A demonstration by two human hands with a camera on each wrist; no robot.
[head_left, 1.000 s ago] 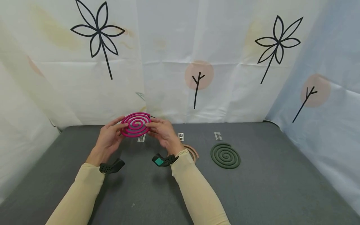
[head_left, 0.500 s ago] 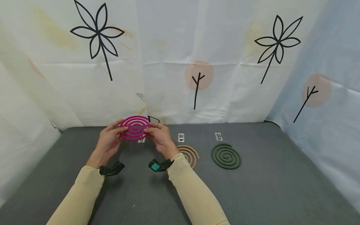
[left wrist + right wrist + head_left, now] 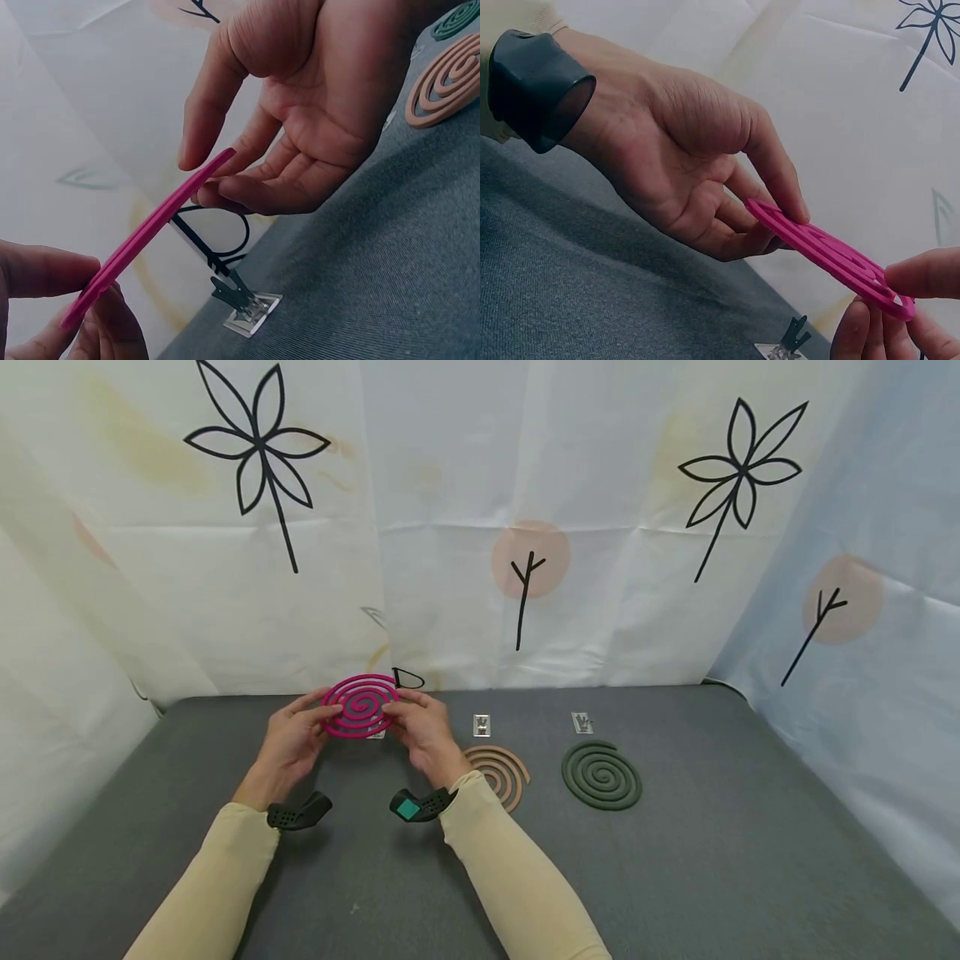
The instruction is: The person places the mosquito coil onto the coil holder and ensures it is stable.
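A pink mosquito coil (image 3: 362, 705) is held up level above the far part of the table, between both hands. My left hand (image 3: 290, 745) pinches its left edge, thumb on top and fingers beneath. Opposite, the right edge is pinched by my right hand (image 3: 426, 737), as the right wrist view also shows. Behind and below the coil lies a small metal coil stand (image 3: 253, 311), with a dark prong sticking up. Beside my right forearm a tan coil (image 3: 510, 768) lies flat, partly covered by the wrist.
A dark green coil (image 3: 602, 775) lies to the right on the grey table (image 3: 712, 827). Two more small metal stands (image 3: 482, 725) sit in a row behind the coils. A white printed curtain (image 3: 442, 485) rises along the table's back edge.
Both hands have lowered the pink coil slightly toward the table. My right forearm has shifted a little left, uncovering more of the tan coil.
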